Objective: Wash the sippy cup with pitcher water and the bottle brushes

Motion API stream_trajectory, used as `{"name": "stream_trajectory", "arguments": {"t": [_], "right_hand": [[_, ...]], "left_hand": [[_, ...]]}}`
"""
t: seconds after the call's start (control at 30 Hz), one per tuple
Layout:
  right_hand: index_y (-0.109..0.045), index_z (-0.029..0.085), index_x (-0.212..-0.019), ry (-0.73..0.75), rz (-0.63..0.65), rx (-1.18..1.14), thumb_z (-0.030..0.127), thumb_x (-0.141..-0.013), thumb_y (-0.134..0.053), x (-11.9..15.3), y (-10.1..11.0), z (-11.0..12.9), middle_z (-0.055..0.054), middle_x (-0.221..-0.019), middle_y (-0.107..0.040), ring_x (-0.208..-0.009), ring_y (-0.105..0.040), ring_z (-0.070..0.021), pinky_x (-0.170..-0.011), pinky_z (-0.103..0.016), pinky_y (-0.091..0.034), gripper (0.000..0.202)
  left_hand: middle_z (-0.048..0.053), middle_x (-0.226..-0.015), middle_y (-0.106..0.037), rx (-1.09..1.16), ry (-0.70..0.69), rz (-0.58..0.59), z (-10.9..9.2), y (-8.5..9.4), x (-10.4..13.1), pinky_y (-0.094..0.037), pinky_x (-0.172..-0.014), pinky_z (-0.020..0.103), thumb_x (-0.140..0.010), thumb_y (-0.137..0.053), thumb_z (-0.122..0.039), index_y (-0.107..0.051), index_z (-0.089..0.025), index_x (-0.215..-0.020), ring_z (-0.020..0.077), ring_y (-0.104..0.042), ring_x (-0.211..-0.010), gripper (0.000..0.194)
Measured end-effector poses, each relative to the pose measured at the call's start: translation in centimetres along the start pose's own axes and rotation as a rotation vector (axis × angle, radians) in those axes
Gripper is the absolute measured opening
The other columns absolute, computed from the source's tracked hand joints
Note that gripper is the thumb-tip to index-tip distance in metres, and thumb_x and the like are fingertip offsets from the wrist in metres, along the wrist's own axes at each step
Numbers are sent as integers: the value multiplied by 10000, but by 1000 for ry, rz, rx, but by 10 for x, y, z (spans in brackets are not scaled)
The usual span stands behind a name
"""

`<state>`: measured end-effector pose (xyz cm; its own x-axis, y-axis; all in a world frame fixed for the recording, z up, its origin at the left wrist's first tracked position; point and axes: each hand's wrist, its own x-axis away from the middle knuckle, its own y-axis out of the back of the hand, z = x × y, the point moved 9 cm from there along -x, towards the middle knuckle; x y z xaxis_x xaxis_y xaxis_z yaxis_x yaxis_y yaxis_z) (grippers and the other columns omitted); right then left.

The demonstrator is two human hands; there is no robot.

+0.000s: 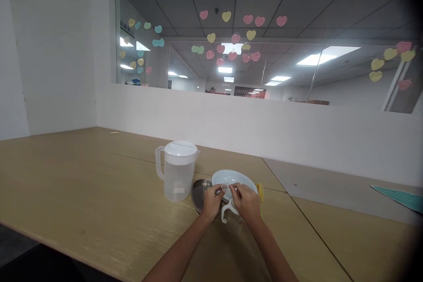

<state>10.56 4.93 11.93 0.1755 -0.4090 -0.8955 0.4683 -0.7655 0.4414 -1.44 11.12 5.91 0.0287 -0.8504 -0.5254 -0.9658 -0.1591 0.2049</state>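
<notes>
A small clear round piece (225, 187) is pinched between my left hand (212, 202) and my right hand (246, 202), with the fingers of both closed on its edges. Just behind my hands lies a pale blue-white oval dish (233, 177). A dark metal tray (198, 194) shows to the left of my left hand, partly covered by it. Below my fingers is a clear container with a white curved handle (226, 212), partly hidden by my right hand. To the left, a translucent lidded pitcher (179, 175) stands upright.
Something yellow (261, 192) sticks out beside the dish, behind my right hand. A teal cloth or sheet (398, 197) lies at the far right of the table (99, 194). A white wall with a window (251, 66) rises behind.
</notes>
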Motion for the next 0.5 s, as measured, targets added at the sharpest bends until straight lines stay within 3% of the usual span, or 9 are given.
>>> {"name": "stream_trajectory", "arguments": {"t": [0.23, 0.5], "right_hand": [[-650, 190, -707, -7, 1, 28, 338, -897, -406, 2, -1, -1, -10, -550, -560, -492, -494, -106, -504, -230, -261, 343], [-674, 200, -740, 51, -39, 31, 317, -885, -438, 3, 1, 14, -7, -527, -558, -476, -490, -110, -501, -244, -273, 301]], "left_hand": [[53, -919, -711, 29, -23, 13, -3, -2, -1, -454, -800, 294, -781, -518, -354, -706, -182, -891, 192, -634, -850, 277], [55, -892, -706, 82, -89, 46, -14, -6, 2, -456, -769, 283, -814, -469, -320, -700, -158, -912, 183, -618, -804, 299]]}}
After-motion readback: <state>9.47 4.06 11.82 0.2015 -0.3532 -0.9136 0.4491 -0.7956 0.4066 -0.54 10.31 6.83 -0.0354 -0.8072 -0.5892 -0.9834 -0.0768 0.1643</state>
